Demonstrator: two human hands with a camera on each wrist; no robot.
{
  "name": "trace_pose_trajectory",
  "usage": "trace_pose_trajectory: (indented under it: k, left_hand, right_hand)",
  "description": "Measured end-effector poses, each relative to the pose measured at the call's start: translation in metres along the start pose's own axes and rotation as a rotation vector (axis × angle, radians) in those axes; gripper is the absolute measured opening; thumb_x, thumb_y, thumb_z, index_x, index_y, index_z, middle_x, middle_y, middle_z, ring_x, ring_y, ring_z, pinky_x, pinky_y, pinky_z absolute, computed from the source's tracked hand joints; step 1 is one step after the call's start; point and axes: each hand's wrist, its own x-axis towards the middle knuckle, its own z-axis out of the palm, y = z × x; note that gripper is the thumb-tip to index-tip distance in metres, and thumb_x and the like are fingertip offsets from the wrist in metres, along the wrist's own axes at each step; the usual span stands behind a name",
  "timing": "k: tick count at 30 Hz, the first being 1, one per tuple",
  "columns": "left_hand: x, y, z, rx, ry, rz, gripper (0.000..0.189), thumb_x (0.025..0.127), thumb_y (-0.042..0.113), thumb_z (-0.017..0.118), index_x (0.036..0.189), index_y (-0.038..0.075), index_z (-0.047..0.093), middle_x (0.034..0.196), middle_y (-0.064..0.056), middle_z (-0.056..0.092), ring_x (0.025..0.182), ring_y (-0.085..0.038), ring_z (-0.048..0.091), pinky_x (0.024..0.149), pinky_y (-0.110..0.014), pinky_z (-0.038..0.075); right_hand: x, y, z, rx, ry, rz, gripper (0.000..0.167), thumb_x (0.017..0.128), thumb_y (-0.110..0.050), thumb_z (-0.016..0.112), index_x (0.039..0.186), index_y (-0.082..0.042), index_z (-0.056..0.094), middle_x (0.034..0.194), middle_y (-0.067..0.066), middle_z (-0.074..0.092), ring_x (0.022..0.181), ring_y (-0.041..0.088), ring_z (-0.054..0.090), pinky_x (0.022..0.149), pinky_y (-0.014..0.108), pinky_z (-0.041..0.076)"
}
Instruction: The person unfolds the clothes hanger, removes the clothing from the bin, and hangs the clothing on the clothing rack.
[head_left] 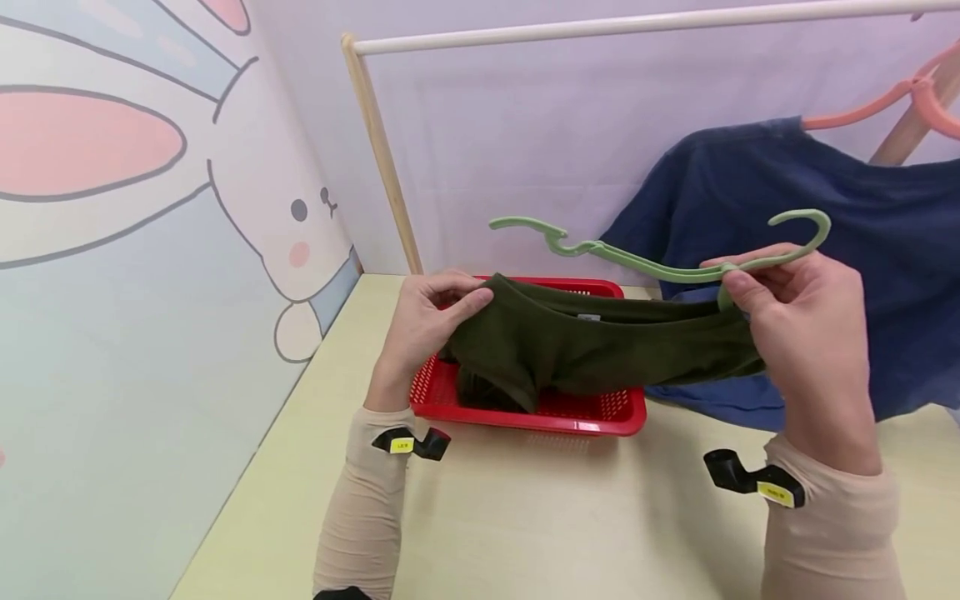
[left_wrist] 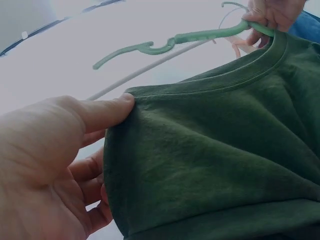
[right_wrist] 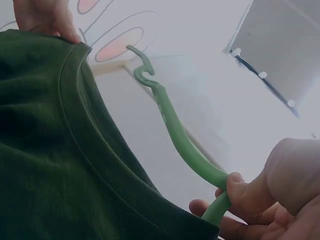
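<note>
A dark green T-shirt (head_left: 600, 350) is stretched between both hands above a red basket (head_left: 592, 425). My left hand (head_left: 435, 321) pinches the shirt at one end of its neckline, thumb on top of the cloth in the left wrist view. My right hand (head_left: 810, 325) pinches a light green hanger (head_left: 645, 265) near the base of its hook. One arm of the hanger dips into the neck opening beside the right hand; the other arm (right_wrist: 172, 115) sticks out free above the collar. Part of the shirt hangs down into the basket.
Behind stands a clothes rack with a white rail (head_left: 570, 31) and a wooden post (head_left: 382, 150). A navy blue shirt (head_left: 810, 225) hangs at the right on a pink hanger (head_left: 862, 115). A rabbit-patterned wall (head_left: 150, 333) borders the pale table (head_left: 525, 517) on the left.
</note>
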Motion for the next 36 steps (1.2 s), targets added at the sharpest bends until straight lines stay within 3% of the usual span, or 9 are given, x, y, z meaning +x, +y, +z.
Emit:
trace_pose_trajectory:
  k: [7, 12, 17, 22, 31, 36]
  left_hand:
    - [-0.001, 0.0, -0.003, -0.047, 0.053, 0.012, 0.018, 0.102, 0.004, 0.08, 0.117, -0.004, 0.083, 0.108, -0.006, 0.079, 0.098, -0.027, 0.07, 0.081, -0.03, 0.06]
    - [0.0, 0.001, -0.003, -0.072, 0.078, 0.019, 0.021, 0.102, 0.007, 0.081, 0.12, -0.004, 0.082, 0.11, -0.006, 0.079, 0.098, -0.028, 0.07, 0.079, -0.03, 0.06]
    - [0.002, 0.002, -0.002, -0.079, 0.079, 0.036, 0.024, 0.102, 0.011, 0.083, 0.12, -0.004, 0.082, 0.109, -0.005, 0.079, 0.096, -0.027, 0.07, 0.078, -0.03, 0.059]
    - [0.003, 0.001, -0.002, -0.086, 0.074, 0.043, 0.023, 0.102, 0.009, 0.082, 0.12, -0.006, 0.081, 0.108, -0.005, 0.079, 0.096, -0.026, 0.069, 0.079, -0.03, 0.059]
    - [0.002, 0.003, -0.003, -0.06, 0.078, 0.045, 0.02, 0.102, 0.005, 0.081, 0.12, -0.003, 0.083, 0.109, -0.006, 0.079, 0.099, -0.028, 0.069, 0.081, -0.031, 0.059]
    - [0.003, 0.001, -0.003, 0.005, 0.057, 0.062, 0.017, 0.1, 0.002, 0.082, 0.116, -0.001, 0.084, 0.107, -0.004, 0.079, 0.095, -0.026, 0.068, 0.079, -0.03, 0.057]
  right_hand:
    - [0.005, 0.007, -0.007, -0.045, -0.048, 0.07, 0.023, 0.11, -0.018, 0.072, 0.128, -0.006, 0.08, 0.1, -0.035, 0.076, 0.102, 0.001, 0.067, 0.073, 0.014, 0.05]
    - [0.007, 0.013, -0.01, -0.055, -0.098, 0.074, 0.021, 0.11, -0.017, 0.072, 0.126, -0.006, 0.081, 0.095, -0.035, 0.076, 0.091, -0.003, 0.068, 0.069, 0.013, 0.052]
    - [0.008, 0.016, -0.009, -0.098, -0.125, 0.068, 0.022, 0.11, -0.017, 0.071, 0.127, -0.006, 0.08, 0.092, -0.038, 0.074, 0.084, -0.004, 0.068, 0.068, 0.015, 0.052]
    - [0.008, 0.018, -0.007, -0.111, -0.134, 0.079, 0.023, 0.11, -0.02, 0.071, 0.126, -0.006, 0.079, 0.091, -0.038, 0.073, 0.088, 0.002, 0.066, 0.069, 0.018, 0.051]
    - [0.01, 0.018, -0.006, -0.157, -0.117, 0.051, 0.023, 0.109, -0.023, 0.074, 0.123, -0.005, 0.079, 0.086, -0.041, 0.068, 0.086, 0.0, 0.064, 0.071, 0.017, 0.049]
    - [0.01, 0.018, -0.003, -0.205, -0.132, 0.02, 0.02, 0.109, -0.023, 0.074, 0.119, -0.008, 0.081, 0.083, -0.043, 0.067, 0.082, -0.002, 0.064, 0.068, 0.018, 0.048]
